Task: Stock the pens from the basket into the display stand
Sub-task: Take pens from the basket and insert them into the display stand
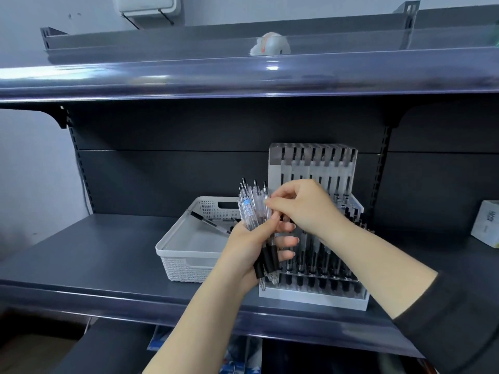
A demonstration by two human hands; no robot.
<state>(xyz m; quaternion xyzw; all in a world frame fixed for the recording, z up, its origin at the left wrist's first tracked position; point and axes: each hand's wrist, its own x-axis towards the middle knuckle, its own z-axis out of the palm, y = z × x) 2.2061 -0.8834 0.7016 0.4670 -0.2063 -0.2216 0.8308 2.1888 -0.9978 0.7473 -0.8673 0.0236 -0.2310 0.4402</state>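
On the dark grey metal shelf (102,252) stand a white perforated plastic basket (189,255) and, just to its right, a clear acrylic display stand with a white base (313,292). The left hand (251,244) holds a bundle of clear-barrelled pens with black grips (253,211) upright in front of the stand, its fingers (286,241) curled round the lower half of the bundle and the thumb pressed across the barrels. The right hand (305,209) comes in from the right over the stand, its fingers bent and pinching at the upper part of the bundle; exactly which pen it has hold of cannot be told. A few more pens (213,222) lie along the back of the basket, and rows of pens already stand upright in the stand's slots. A white box (487,225) sits at the shelf's far right edge, and a pale rounded object (271,44) rests on the upper shelf.
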